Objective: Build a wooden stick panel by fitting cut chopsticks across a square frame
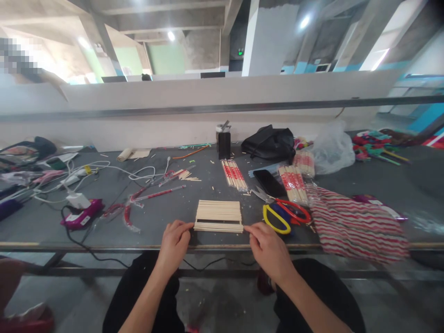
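Note:
A flat panel of pale wooden sticks [218,210] lies on the dark table in front of me, its sticks side by side. Along its near edge runs a narrow strip of sticks [218,227], with a dark gap between it and the wider part. My left hand [175,238] has its fingers curled together, the fingertips at the strip's left end. At the right end, my right hand [265,240] is closed in the same way, fingertips against the stick ends. Just right of it lie scissors with red and yellow handles [277,224].
Wrapped stick bundles [235,175], a black phone [269,183] and a striped cloth [357,224] lie to the right. A black bag [270,142] sits at the back. White cables [114,167], torn wrappers [130,210] and a purple packet [83,215] are on the left.

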Demonstrator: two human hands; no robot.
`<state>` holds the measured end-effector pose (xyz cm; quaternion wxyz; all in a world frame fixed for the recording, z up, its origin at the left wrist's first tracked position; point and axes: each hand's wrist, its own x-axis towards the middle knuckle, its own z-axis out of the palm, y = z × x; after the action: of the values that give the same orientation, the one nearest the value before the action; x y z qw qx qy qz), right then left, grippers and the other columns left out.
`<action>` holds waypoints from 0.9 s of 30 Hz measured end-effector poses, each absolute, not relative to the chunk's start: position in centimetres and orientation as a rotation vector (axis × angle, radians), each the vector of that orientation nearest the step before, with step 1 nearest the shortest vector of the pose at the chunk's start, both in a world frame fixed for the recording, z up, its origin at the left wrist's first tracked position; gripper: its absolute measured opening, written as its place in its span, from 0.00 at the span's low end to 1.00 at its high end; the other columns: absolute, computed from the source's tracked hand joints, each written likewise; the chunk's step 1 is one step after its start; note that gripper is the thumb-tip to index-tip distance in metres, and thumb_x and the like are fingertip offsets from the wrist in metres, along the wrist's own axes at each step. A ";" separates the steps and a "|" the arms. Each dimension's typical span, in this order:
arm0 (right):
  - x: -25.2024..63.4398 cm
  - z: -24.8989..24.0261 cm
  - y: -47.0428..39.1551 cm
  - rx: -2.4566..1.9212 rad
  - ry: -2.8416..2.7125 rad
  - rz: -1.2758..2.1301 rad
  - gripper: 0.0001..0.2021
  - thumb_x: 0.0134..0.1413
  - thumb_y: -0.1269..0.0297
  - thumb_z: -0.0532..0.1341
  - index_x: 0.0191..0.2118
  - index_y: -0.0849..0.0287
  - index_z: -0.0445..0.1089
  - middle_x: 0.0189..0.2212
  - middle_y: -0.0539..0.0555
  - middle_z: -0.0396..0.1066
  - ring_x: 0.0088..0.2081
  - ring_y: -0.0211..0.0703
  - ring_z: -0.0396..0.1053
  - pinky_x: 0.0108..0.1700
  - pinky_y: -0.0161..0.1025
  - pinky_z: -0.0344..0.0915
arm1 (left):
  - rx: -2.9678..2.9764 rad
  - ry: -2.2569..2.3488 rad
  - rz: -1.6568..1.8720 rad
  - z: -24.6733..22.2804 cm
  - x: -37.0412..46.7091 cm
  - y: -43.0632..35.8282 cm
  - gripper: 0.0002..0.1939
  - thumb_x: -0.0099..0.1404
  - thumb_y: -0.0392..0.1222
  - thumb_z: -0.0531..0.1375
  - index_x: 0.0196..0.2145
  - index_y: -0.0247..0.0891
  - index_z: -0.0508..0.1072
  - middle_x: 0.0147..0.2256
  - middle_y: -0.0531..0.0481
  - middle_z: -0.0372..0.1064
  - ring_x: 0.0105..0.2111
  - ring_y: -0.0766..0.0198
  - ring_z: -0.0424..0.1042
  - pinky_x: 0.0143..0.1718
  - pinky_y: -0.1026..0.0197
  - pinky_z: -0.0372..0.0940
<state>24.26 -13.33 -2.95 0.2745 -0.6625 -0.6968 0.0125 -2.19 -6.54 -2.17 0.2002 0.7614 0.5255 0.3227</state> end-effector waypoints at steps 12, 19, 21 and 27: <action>24.1 -2.9 -13.2 -1.771 -1.922 -0.019 0.17 0.56 0.75 0.51 0.45 0.61 0.73 0.38 0.57 0.71 0.41 0.46 0.68 0.46 0.42 0.66 | 2.169 1.519 0.846 -2.5 -1.9 -6.4 0.18 0.62 0.37 0.49 0.40 0.41 0.78 0.35 0.49 0.71 0.37 0.60 0.66 0.40 0.57 0.59; 24.1 -2.8 -12.9 -1.789 -1.911 -0.008 0.17 0.56 0.75 0.51 0.46 0.60 0.72 0.38 0.56 0.71 0.41 0.46 0.68 0.46 0.41 0.66 | 2.216 1.546 0.807 -2.5 -1.8 -6.0 0.18 0.62 0.37 0.49 0.41 0.41 0.77 0.35 0.49 0.71 0.37 0.60 0.66 0.40 0.57 0.59; 24.1 -2.8 -12.8 -1.796 -1.910 -0.006 0.17 0.57 0.75 0.50 0.46 0.59 0.72 0.38 0.56 0.71 0.41 0.46 0.68 0.45 0.41 0.66 | 2.229 1.555 0.794 -2.4 -1.7 -5.9 0.18 0.62 0.36 0.49 0.42 0.41 0.77 0.34 0.49 0.71 0.36 0.60 0.66 0.40 0.57 0.59; 24.1 -2.8 -12.7 -1.818 -1.914 0.013 0.17 0.57 0.75 0.50 0.47 0.61 0.72 0.38 0.57 0.71 0.41 0.46 0.68 0.46 0.42 0.65 | 2.239 1.567 0.766 -2.2 -1.6 -5.9 0.18 0.61 0.35 0.50 0.42 0.41 0.77 0.34 0.48 0.71 0.36 0.60 0.66 0.40 0.57 0.59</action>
<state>24.07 -12.71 -2.77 0.2483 -0.6671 -0.7024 0.0048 -1.56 -5.91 -2.20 0.1511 0.7800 0.5456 0.2667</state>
